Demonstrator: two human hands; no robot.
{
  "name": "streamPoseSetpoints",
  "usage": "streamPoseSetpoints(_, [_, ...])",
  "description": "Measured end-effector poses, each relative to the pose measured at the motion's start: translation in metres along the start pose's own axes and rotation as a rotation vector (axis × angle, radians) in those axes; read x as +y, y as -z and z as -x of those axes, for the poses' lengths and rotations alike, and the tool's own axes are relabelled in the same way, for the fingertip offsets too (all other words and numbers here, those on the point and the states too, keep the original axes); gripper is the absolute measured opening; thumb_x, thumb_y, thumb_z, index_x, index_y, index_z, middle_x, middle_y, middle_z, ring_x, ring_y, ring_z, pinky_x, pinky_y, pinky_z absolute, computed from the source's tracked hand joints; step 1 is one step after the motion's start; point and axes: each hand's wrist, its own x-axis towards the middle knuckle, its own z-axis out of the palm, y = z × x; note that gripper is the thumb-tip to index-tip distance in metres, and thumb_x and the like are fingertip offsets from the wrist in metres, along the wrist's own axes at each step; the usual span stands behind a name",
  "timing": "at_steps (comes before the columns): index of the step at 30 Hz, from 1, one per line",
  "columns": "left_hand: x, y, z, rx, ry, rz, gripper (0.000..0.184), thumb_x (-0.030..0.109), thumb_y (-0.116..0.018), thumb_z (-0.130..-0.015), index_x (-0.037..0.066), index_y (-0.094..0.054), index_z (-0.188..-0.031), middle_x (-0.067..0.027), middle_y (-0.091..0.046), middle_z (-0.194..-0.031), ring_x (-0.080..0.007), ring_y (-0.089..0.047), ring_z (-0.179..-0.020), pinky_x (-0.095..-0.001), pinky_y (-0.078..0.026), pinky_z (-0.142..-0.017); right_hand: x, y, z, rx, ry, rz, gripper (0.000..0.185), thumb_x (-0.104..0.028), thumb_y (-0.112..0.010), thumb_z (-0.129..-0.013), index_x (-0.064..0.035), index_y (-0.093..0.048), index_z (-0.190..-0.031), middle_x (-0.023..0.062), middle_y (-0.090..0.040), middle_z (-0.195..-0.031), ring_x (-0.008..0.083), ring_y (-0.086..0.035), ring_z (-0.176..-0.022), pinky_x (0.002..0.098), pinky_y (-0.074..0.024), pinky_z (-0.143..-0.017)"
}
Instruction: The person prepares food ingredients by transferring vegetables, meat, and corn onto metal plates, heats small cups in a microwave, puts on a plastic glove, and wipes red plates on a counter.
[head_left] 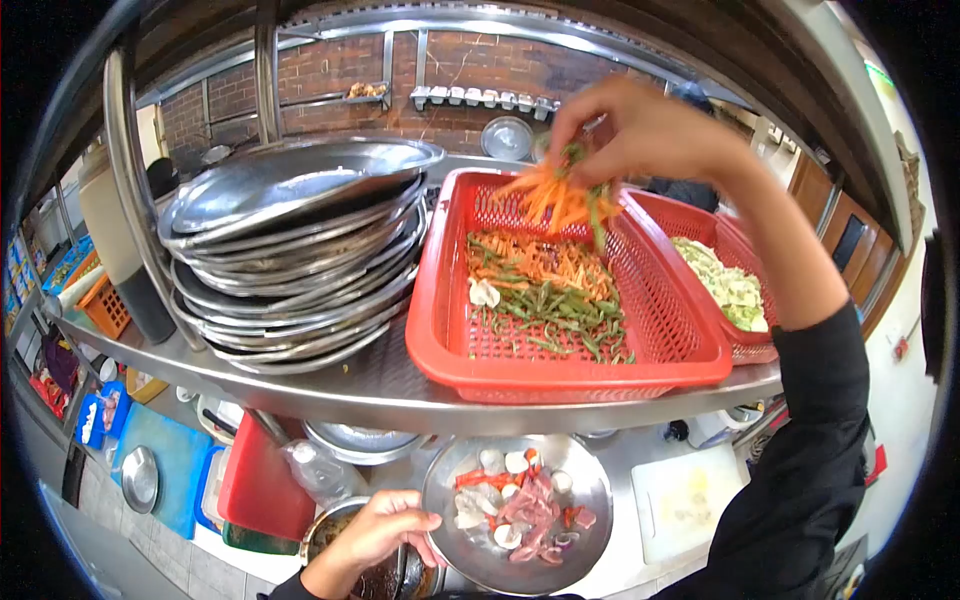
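Note:
My right hand is raised over a red plastic basket, its fingers closed on a bunch of shredded carrots and green beans. More shredded carrot and cut green beans lie inside that basket on the steel shelf. Below the shelf, my left hand grips the left rim of a round metal plate, thumb on top. On the plate are raw meat strips, pale round pieces, whitish seafood-like pieces and red slices.
Stacked metal plates stand left of the basket. A second red basket holds chopped cabbage. Lower down are a white cutting board, a pot of dark sauce and a red container. The shelf edge overhangs the counter.

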Motion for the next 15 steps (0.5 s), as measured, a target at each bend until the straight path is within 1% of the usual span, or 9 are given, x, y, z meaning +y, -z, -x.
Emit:
streamPoseSetpoints(1, [0.006, -0.004, 0.002, 0.012, 0.000, -0.005, 0.010, 0.006, -0.058, -0.083, -0.004, -0.055, -0.080, -0.0152, -0.062, -0.073, -0.0318, -0.065, -0.059, -0.0366, -0.055, -0.053, 0.001, -0.002, 0.001, -0.010, -0.007, -0.013, 0.021, -0.005, -0.068, -0.068, -0.0005, -0.063, -0.088, 0.0079, -0.063, -0.077, 0.0129, -0.061, -0.068, 0.0210, -0.0510, -0.062])
streamPoseSetpoints(3, [0.007, -0.002, 0.006, 0.049, 0.024, -0.010, 0.012, 0.005, -0.059, -0.082, -0.002, -0.053, -0.074, -0.0125, -0.061, -0.072, -0.0301, -0.064, -0.057, -0.0359, -0.055, -0.051, -0.013, -0.010, 0.019, 0.100, 0.038, -0.015, 0.018, -0.005, -0.067, -0.068, -0.0001, -0.063, -0.086, 0.0068, -0.062, -0.079, 0.0123, -0.061, -0.068, 0.0209, -0.0498, -0.061])
streamPoseSetpoints(4, [0.007, 0.000, 0.006, 0.031, -0.001, 0.009, 0.012, 0.005, -0.059, -0.082, -0.003, -0.053, -0.075, -0.0126, -0.061, -0.073, -0.0295, -0.064, -0.056, -0.0354, -0.055, -0.050, -0.035, -0.007, 0.036, 0.110, 0.011, 0.008, 0.017, -0.001, -0.068, -0.070, 0.0020, -0.063, -0.086, 0.0120, -0.064, -0.082, 0.0174, -0.063, -0.070, 0.0222, -0.0522, -0.060])
streamPoseSetpoints(5, [0.005, 0.001, 0.005, 0.015, -0.023, 0.030, 0.011, 0.005, -0.059, -0.082, -0.003, -0.054, -0.075, -0.0126, -0.061, -0.075, -0.0289, -0.064, -0.055, -0.0350, -0.055, -0.049, -0.043, -0.009, 0.046, 0.138, 0.031, 0.040, 0.016, -0.001, -0.068, -0.070, 0.0020, -0.064, -0.085, 0.0115, -0.064, -0.082, 0.0165, -0.063, -0.070, 0.0223, -0.0520, -0.060])
streamPoseSetpoints(8, [0.014, -0.015, 0.005, 0.037, -0.019, 0.010, 0.013, 0.006, -0.058, -0.082, -0.007, -0.059, -0.085, -0.0135, -0.062, -0.080, -0.0252, -0.063, -0.053, -0.0339, -0.055, -0.048, -0.045, -0.026, 0.082, 0.207, 0.145, 0.114, 0.014, 0.000, -0.067, -0.069, 0.0019, -0.064, -0.083, 0.0099, -0.064, -0.081, 0.0139, -0.063, -0.070, 0.0226, -0.0517, -0.060])
streamPoseSetpoints(10, [0.011, -0.013, 0.005, -0.001, -0.028, 0.015, 0.016, 0.007, -0.057, -0.082, -0.008, -0.059, -0.088, -0.0134, -0.062, -0.078, -0.0230, -0.063, -0.055, -0.0320, -0.056, -0.048, -0.044, -0.047, 0.083, 0.017, 0.296, -0.007, 0.020, -0.001, -0.069, -0.065, -0.0014, -0.066, -0.085, 0.0071, -0.062, -0.084, 0.0135, -0.061, -0.069, 0.0218, -0.0492, -0.061])
streamPoseSetpoints(12, [0.013, -0.016, 0.006, -0.009, -0.029, 0.011, 0.016, 0.007, -0.057, -0.082, -0.008, -0.059, -0.087, -0.0134, -0.062, -0.077, -0.0225, -0.063, -0.055, -0.0313, -0.056, -0.048, -0.056, -0.079, 0.079, -0.232, 0.439, -0.063, 0.025, 0.001, -0.072, -0.064, -0.0039, -0.068, -0.088, 0.0094, -0.062, -0.086, 0.0180, -0.063, -0.070, 0.0239, -0.0499, -0.060])
streamPoseSetpoints(14, [0.015, -0.023, 0.009, -0.033, -0.032, -0.001, 0.014, 0.006, -0.056, -0.082, -0.008, -0.059, -0.086, -0.0134, -0.062, -0.076, -0.0216, -0.063, -0.057, -0.0310, -0.056, -0.048, -0.051, -0.122, 0.103, -0.174, 0.312, -0.070, 0.028, 0.000, -0.072, -0.065, -0.0060, -0.069, -0.092, 0.0128, -0.063, -0.090, 0.0237, -0.064, -0.073, 0.0278, -0.0515, -0.062])
streamPoseSetpoints(15, [0.013, -0.023, 0.010, -0.033, -0.029, -0.001, 0.014, 0.006, -0.056, -0.082, -0.008, -0.059, -0.086, -0.0134, -0.062, -0.076, -0.0216, -0.063, -0.057, -0.0310, -0.056, -0.048, -0.050, -0.126, 0.106, -0.203, 0.301, -0.096, 0.028, -0.001, -0.072, -0.066, -0.0058, -0.068, -0.093, 0.0140, -0.063, -0.094, 0.0251, -0.064, -0.075, 0.0293, -0.0520, -0.063])
